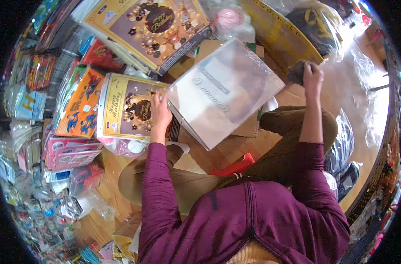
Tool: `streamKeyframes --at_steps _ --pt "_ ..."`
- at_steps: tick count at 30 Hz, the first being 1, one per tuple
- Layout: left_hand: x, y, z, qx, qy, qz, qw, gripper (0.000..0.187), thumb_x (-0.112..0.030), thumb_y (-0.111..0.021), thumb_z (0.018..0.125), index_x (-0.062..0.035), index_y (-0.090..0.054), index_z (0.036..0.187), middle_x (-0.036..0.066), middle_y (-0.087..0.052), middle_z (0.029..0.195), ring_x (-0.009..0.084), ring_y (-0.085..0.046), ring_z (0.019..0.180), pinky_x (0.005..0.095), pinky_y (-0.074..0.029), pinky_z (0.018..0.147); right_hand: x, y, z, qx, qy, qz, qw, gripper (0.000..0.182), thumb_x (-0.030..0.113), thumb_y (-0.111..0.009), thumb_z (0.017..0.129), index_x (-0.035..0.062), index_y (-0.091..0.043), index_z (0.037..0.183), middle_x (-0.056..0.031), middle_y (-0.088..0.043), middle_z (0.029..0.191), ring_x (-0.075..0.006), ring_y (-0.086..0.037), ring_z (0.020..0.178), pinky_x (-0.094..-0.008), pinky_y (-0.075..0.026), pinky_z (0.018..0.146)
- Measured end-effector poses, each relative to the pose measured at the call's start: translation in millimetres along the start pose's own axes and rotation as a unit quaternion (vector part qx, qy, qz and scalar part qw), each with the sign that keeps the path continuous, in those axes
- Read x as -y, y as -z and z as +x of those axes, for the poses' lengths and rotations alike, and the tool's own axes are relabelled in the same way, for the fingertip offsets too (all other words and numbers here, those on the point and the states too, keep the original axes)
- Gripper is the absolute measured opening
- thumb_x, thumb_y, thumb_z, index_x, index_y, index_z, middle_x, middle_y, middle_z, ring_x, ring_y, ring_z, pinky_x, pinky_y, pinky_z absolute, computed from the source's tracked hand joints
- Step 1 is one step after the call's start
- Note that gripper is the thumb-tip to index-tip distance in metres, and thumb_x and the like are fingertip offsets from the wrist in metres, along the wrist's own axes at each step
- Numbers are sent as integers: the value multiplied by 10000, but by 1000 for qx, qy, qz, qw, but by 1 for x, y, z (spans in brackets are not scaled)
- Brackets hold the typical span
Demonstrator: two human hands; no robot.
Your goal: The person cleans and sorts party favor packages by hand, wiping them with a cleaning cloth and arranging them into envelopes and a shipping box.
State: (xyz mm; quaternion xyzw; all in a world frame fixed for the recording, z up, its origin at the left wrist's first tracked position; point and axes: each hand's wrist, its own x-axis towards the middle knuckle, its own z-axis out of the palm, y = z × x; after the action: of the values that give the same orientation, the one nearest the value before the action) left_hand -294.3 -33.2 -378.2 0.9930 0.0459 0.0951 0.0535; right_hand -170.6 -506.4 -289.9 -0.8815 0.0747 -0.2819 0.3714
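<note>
A flat clear-wrapped packet [227,94] with a whitish face and upside-down lettering lies tilted on a cardboard box in front of me. My left hand [161,112] rests at its left edge, fingers stretched out over a yellow-bordered "Happy Birthday" pack [114,105]. To the right of the packet, my right hand [313,75] is raised and closed on a dark, fuzzy-looking cloth [296,73]. Blur hides exactly what kind of cloth it is. The packet and the cloth do not touch.
A larger "Happy Birthday" pack [152,28] lies at the top, beside a yellow-taped carton [284,33]. Orange packs [82,101] and pink packs [73,153] stand at left. A red object [235,165] lies between my crossed legs. Plastic-wrapped dark goods [341,145] are at right.
</note>
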Motion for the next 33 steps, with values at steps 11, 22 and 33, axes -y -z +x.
streamKeyframes --at_steps 11,22,33 --pt "6 -46 -26 50 -154 62 985 438 -45 -402 810 -190 -429 1223 123 -355 1329 302 -304 1250 437 -258 1019 135 25 23 110 83 204 969 196 162 -564 812 -26 -591 858 -132 -549 671 -112 -483 638 -276 -421 628" --pt "-6 -18 -28 -64 -175 -9 982 353 11 -490 709 -78 -570 1041 127 -504 1160 287 -458 1094 380 -378 931 103 16 27 97 16 272 957 265 162 -584 838 -50 -600 996 -41 -615 827 -70 -511 758 -218 -424 709" --pt "-17 29 -3 -100 -258 1 961 294 -25 -522 674 -105 -647 927 60 -584 1026 220 -502 1037 344 -400 893 114 11 25 104 -19 295 950 275 169 -587 839 -48 -604 1008 -36 -616 849 -81 -511 764 -226 -426 717"
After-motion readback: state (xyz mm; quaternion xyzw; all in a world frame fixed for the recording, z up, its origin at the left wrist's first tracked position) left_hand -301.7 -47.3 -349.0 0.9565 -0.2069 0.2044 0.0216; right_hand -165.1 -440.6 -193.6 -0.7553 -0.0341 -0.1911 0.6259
